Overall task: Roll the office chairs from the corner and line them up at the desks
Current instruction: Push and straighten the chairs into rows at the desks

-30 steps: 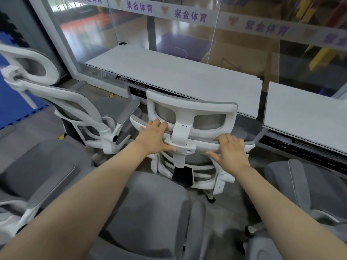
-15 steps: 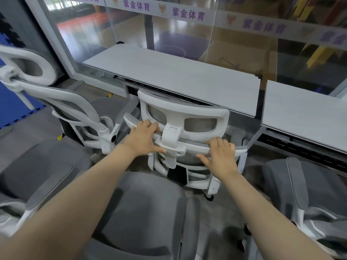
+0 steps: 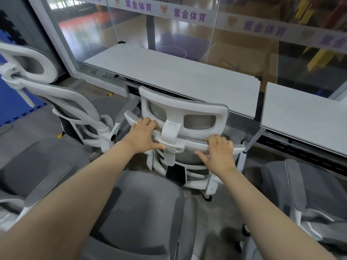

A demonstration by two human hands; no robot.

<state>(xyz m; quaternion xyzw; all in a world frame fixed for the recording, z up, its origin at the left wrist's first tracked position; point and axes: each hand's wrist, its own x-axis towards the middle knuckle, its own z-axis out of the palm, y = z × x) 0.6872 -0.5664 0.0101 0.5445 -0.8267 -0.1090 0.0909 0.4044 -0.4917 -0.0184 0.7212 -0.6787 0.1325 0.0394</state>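
We are pushing a chair (image 3: pixel 183 117) in at the near edge of the left desk (image 3: pixel 174 76), so it sits tucked in like a chair should. Our left hand (image 3: pixel 143 135) is gripping the top bar of its back, fingers curled over. Our right hand (image 3: pixel 218 153) is doing the same, thumb spread below, so we can steer. Another chair (image 3: pixel 75 102) is sitting just beside it on the left. More grey seats (image 3: pixel 139 209) are waiting close to us.
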